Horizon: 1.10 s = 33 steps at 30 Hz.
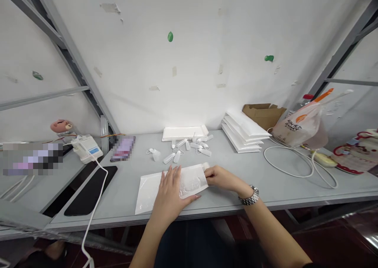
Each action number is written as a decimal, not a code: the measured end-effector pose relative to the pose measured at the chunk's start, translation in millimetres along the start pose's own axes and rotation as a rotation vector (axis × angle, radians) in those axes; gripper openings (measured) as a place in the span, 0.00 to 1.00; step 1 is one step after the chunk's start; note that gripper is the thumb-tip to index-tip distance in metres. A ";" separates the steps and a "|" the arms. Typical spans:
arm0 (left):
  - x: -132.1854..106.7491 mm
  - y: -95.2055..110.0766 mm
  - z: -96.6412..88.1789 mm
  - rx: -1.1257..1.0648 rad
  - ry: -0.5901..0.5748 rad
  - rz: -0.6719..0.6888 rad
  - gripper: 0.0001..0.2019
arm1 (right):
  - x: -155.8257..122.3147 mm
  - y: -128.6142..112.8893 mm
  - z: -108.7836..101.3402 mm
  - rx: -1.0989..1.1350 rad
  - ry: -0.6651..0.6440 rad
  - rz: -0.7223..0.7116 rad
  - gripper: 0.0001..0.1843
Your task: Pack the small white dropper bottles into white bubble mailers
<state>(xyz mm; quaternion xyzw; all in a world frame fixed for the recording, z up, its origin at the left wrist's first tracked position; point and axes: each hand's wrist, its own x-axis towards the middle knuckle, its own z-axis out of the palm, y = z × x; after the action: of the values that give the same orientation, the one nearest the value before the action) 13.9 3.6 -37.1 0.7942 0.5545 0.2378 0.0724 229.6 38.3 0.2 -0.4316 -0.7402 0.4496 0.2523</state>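
A white bubble mailer (147,189) lies flat on the grey table (236,169) near its front edge. My left hand (171,193) rests flat on the middle of the mailer, fingers stretched out. My right hand (220,177), with a metal watch on the wrist, pinches the mailer's right end at the flap. Several small white plastic tags (189,146) lie scattered just behind the mailer.
A flat stack of white mailers (183,133) sits at the back, a bigger stack (243,132) to its right beside a cardboard box (264,114). A plastic bag (301,126) and white cable (292,161) lie right. A black phone (91,191), white device (87,147) left.
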 end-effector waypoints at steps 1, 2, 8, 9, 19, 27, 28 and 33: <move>-0.5 -0.5 0.6 -0.002 0.005 -0.011 0.45 | -2.2 0.3 -6.0 0.018 -0.015 0.012 0.09; -1.0 -1.1 1.4 -0.003 0.009 -0.021 0.44 | -3.8 1.4 -12.4 0.020 0.001 0.020 0.09; -2.7 -2.0 3.3 -0.002 0.008 -0.066 0.44 | 15.7 16.5 -38.4 -0.460 0.545 0.086 0.13; -2.7 -1.8 3.0 0.003 0.016 -0.059 0.44 | 23.1 19.2 -39.0 -0.553 0.569 0.086 0.14; -1.7 -1.9 2.3 0.054 0.040 0.031 0.42 | 38.6 23.1 -38.2 -0.678 0.516 0.153 0.07; -3.2 -3.4 6.4 0.086 0.049 0.013 0.43 | -27.0 4.6 -42.5 -0.029 0.567 0.061 0.18; -3.2 -3.7 6.9 0.087 0.054 0.018 0.43 | -32.7 4.8 -43.0 -0.005 0.581 0.054 0.18; -3.4 -4.8 7.6 0.109 0.069 0.032 0.42 | -39.8 9.4 -30.6 -0.040 0.518 0.045 0.16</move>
<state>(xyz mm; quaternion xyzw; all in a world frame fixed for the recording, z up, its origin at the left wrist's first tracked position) 12.3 3.4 -46.6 0.7971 0.5559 0.2358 0.0062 276.7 19.6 6.8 -0.5534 -0.6502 0.3148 0.4146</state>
